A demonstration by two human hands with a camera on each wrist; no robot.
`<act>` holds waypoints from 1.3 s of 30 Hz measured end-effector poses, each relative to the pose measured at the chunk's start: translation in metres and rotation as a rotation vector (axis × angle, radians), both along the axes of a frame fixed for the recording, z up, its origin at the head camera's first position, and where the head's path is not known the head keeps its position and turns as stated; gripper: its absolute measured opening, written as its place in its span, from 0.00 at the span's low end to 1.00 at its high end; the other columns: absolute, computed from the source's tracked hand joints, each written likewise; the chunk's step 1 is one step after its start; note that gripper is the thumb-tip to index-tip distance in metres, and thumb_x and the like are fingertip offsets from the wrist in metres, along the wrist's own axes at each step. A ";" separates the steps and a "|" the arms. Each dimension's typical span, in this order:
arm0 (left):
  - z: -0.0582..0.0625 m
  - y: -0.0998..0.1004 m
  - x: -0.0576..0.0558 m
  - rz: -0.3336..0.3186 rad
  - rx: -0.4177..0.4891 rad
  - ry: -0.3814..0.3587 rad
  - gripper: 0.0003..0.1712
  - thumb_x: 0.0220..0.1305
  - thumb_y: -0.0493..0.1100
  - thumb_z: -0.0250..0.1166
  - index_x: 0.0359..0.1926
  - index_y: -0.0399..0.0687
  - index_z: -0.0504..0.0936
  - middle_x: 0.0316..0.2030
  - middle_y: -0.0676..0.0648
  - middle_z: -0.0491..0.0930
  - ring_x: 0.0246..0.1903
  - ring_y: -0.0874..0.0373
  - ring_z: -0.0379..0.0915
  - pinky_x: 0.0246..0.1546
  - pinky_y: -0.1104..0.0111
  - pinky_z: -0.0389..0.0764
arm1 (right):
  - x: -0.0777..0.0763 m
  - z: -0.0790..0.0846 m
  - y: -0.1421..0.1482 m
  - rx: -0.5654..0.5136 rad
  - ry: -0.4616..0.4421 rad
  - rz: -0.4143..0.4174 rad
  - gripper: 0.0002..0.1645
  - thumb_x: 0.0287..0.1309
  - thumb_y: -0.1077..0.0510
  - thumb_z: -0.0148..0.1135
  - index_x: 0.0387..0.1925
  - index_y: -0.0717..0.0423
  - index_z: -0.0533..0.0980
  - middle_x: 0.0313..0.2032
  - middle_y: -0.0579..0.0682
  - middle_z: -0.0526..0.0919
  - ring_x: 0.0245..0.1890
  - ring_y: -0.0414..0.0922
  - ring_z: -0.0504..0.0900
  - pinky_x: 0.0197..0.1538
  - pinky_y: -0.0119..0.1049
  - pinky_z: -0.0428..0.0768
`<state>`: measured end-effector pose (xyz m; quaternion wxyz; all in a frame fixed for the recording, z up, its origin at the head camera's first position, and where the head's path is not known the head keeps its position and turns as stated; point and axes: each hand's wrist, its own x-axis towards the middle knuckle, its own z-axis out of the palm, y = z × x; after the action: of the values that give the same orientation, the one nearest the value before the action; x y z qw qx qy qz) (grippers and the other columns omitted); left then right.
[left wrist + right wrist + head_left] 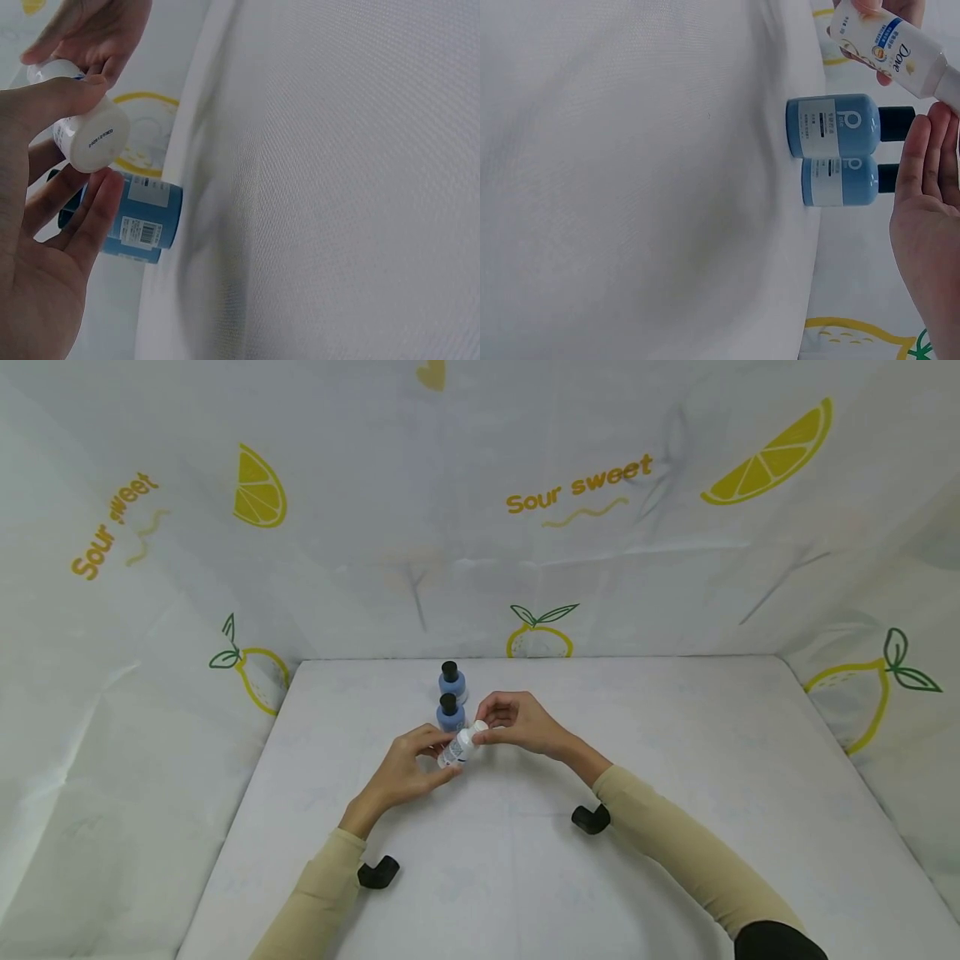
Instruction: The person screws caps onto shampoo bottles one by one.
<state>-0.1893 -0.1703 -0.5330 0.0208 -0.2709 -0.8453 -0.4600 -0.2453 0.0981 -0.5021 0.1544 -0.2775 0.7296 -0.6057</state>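
Note:
A small white Dove bottle [456,750] is held tilted above the table, its cap end toward the right hand. My left hand [408,768] grips its body between thumb and fingers; the flat base [101,139] with a printed code faces the left wrist view. At the white cap [949,88], my right hand [525,724] pinches with thumb and fingertips. Just behind the bottle stand two blue bottles with black caps, a nearer one [451,717] and a farther one [452,683], both upright. Their labels show in the right wrist view.
A white cloth covers the table [525,877]. Behind it hangs a white sheet [360,585] printed with lemons and lettering, which also runs along both sides. A black wrist-worn piece [378,872] juts from the left sleeve, and another [591,819] from the right.

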 end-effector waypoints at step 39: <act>-0.002 -0.003 0.002 -0.013 0.008 0.006 0.25 0.58 0.38 0.83 0.57 0.44 0.90 0.45 0.48 0.87 0.44 0.60 0.83 0.49 0.67 0.93 | -0.006 0.001 0.010 -0.031 -0.003 0.209 0.21 0.62 0.72 0.75 0.57 0.67 0.86 0.58 0.65 0.89 0.56 0.41 0.91 0.66 0.47 0.90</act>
<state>-0.1868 -0.1732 -0.5345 0.0213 -0.2778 -0.8415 -0.4628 -0.2513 0.1082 -0.5012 0.2136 -0.3535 0.6869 -0.5980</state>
